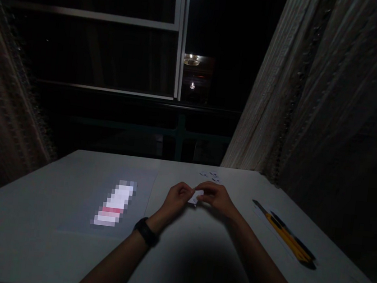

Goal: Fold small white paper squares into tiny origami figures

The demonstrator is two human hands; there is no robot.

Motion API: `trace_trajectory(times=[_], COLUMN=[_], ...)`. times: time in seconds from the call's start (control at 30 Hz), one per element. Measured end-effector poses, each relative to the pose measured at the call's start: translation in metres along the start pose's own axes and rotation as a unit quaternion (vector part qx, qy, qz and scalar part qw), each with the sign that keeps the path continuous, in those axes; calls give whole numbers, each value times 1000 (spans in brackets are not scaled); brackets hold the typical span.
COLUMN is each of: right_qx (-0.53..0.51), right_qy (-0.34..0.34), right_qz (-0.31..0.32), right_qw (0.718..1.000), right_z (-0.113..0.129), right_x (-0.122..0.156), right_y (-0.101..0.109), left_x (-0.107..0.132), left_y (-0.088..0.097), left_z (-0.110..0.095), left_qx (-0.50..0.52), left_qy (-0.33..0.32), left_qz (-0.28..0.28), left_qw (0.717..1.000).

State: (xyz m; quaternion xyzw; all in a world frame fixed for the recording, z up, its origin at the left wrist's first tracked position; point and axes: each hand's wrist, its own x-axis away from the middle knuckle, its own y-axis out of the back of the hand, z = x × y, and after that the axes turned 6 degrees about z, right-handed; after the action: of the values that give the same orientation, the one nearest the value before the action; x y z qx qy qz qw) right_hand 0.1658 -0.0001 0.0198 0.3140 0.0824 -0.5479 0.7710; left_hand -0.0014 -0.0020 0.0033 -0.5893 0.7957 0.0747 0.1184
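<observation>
Curtains (265,91) flank our table (178,263), a dark window (92,53) behind it; above the table, our left hand (176,196) and right hand (219,197) pinch paper (194,198) they partly hide.

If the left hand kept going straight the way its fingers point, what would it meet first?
The left hand would first meet the small white paper at its fingertips, then probably the right hand just beyond, though the dim single view leaves depth uncertain.

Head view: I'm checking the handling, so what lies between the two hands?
A small white piece, apparently paper, held by left hand and right hand, in the head view.
</observation>
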Motion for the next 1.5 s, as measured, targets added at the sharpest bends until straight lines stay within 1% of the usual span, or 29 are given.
trace_trajectory(times=[0.17,0.23,0.33,0.53,0.67,0.77,0.83,0.9,0.97,1.03,1.1,1.13,1.27,1.5], right_qx=[34,25,7,-30,-51,-51,-43,-30,-18,-10,-5,-1,28,54], right_qy=[-35,-47,-47,-47,-54,-57,-56,-52,-47,-47,-50,-51,-51,-23], right_qz=[-9,1,21,34,21,6,-3,-15,-31,-45,-47,-45,-51,-86], right_qw=[999,999,999,998,997,997,998,998,998,998,998,998,997,995], right_z=[-3,-4,-5,-7,-7,-7,-6,-6,-7,-7,-7,-7,-6,-10], right_x=[1,1,1,1,0,0,0,-1,-1,-2,-2,-2,-1,-1], right_y=[-1,-1,0,-2,-4,-5,-6,-5,-5,-5,-5,-6,-9,-11], left_x=[-1,-1,-1,0,1,0,-1,0,1,2,3,3,2,0], left_y=[1,2,2,2,3,3,4,5,7,8,8,8,4,1], left_z=[4,4,4,-1,-3,-2,-2,-3,-4,-6,-6,-6,-3,-1], left_qx=[-14,-18,-28,-35,-36,-15,21,80,146,194,220,223,198,115], left_qy=[3,8,20,18,9,3,27,74,130,178,193,186,136,65], left_qz=[-13,-19,-27,-21,-14,-11,-7,-2,10,38,57,56,17,0], left_qw=[1000,1000,999,999,999,1000,999,994,981,964,955,955,971,991])
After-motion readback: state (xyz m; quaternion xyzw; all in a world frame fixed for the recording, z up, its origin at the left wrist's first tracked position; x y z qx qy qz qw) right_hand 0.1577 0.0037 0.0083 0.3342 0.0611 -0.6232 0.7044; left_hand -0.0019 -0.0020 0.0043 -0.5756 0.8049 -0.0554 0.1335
